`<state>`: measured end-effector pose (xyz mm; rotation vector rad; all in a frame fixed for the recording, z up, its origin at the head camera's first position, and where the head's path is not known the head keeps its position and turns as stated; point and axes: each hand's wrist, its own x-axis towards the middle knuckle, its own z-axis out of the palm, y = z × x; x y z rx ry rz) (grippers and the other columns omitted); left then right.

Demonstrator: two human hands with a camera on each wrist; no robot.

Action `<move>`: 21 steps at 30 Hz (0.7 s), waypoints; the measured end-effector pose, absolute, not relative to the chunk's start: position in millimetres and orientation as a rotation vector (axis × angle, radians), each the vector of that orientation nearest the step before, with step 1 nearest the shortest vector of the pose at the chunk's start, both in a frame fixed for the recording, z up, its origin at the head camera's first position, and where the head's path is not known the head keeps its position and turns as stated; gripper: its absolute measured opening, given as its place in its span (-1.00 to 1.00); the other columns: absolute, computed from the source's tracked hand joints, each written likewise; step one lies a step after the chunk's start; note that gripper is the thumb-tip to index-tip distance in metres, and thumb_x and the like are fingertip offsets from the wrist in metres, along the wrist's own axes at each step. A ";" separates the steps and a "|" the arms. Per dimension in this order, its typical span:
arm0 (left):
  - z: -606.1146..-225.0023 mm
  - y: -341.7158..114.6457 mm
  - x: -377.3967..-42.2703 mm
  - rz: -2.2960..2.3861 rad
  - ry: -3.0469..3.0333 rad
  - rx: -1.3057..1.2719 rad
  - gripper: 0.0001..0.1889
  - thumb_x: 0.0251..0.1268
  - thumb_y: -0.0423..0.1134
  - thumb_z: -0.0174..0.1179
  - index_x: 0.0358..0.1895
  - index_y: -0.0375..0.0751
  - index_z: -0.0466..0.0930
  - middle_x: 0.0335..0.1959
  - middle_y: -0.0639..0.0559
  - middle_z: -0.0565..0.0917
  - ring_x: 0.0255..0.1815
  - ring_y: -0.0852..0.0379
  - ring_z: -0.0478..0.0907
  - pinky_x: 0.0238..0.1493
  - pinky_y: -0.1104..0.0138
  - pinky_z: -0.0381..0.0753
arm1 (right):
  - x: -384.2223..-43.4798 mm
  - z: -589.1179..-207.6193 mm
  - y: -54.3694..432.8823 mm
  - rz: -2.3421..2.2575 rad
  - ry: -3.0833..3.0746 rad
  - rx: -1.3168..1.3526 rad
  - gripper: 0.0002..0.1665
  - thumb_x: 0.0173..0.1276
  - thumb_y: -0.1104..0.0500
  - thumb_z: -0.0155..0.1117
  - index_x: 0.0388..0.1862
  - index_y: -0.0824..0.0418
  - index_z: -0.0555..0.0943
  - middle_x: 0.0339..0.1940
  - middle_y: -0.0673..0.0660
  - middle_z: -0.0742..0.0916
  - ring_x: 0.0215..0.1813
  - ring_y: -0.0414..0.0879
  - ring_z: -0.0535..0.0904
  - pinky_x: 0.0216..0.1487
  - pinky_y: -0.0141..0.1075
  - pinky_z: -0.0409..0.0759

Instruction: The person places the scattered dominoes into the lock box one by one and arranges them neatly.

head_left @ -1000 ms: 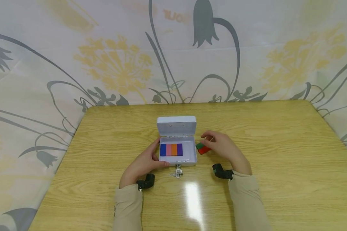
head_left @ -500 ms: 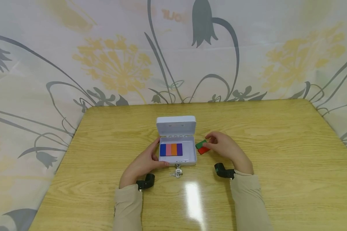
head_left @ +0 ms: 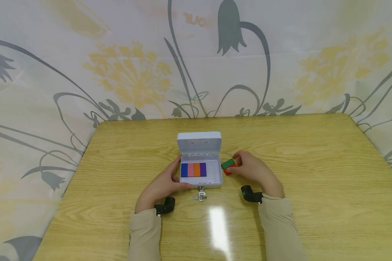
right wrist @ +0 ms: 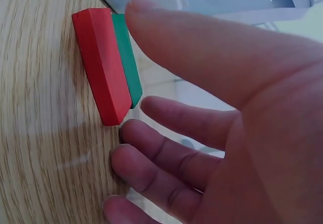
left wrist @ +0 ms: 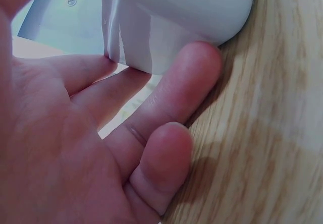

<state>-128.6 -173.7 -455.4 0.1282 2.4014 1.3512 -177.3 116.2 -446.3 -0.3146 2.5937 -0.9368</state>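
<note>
A small white hinged box (head_left: 214, 171) stands with its lid (head_left: 199, 145) raised. Blue (head_left: 184, 170), pink (head_left: 190, 170), orange (head_left: 196, 170) and purple blocks (head_left: 203, 169) lie side by side in its left part. My left hand (head_left: 160, 186) grips the box's left side, thumb at the front edge, fingers at the back corner. Right of the box, a green block (head_left: 228, 164) and a red block (right wrist: 105, 65) lie together on the table. My right hand (head_left: 253, 168) is over them, fingers spread, thumb overlapping the red one in the head view; in its wrist view the fingertips sit right at the blocks' ends.
A metal clasp with a key (head_left: 201, 194) sticks out at the box's front. The wooden table (head_left: 313, 163) reaches back to a floral-patterned cloth (head_left: 196, 65). Black wrist cameras, such as the right one (head_left: 250, 194), sit by both cuffs.
The right hand has shifted slightly, and its fingers have drawn off the green block, which now shows more fully. Its thumb covers part of the red block. The left hand and box stay put.
</note>
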 end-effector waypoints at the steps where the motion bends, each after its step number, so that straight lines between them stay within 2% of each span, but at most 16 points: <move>1: -455.6 -173.8 -128.5 1.348 2.404 0.130 0.08 -0.23 -0.01 0.43 0.40 0.21 -0.13 -0.37 -0.06 0.46 -0.53 0.11 0.40 -0.48 0.30 0.38 | -177.0 -446.5 115.6 -0.937 2.586 -0.312 -0.32 0.08 -0.03 0.33 0.06 0.36 0.37 -0.29 0.13 0.54 -0.28 -0.05 0.42 -0.25 -0.25 0.38; 5: -456.0 -174.2 -128.1 1.345 2.405 0.134 0.09 -0.24 0.02 0.43 0.40 0.20 -0.13 -0.38 -0.05 0.47 -0.53 0.10 0.41 -0.49 0.30 0.39 | -176.2 -446.3 112.6 -0.915 2.587 -0.303 -0.27 0.05 -0.02 0.36 0.08 0.36 0.36 -0.29 0.13 0.56 -0.29 -0.05 0.45 -0.25 -0.24 0.40; 12: -456.2 -174.4 -128.8 1.347 2.402 0.135 0.09 -0.25 0.04 0.43 0.39 0.26 -0.13 -0.40 -0.04 0.48 -0.54 0.10 0.41 -0.49 0.30 0.39 | -173.4 -445.2 105.9 -0.751 2.684 -0.304 -0.22 0.00 -0.10 0.37 0.11 0.30 0.38 -0.11 0.20 0.52 -0.17 -0.01 0.44 -0.17 -0.17 0.41; 21: -456.3 -174.0 -128.6 1.353 2.396 0.135 0.09 -0.25 0.03 0.43 0.39 0.26 -0.14 -0.39 -0.04 0.48 -0.53 0.10 0.41 -0.48 0.30 0.39 | -173.3 -443.2 105.9 -0.757 2.686 -0.301 -0.30 0.02 -0.02 0.38 0.09 0.26 0.39 -0.14 0.19 0.52 -0.17 0.01 0.43 -0.17 -0.16 0.40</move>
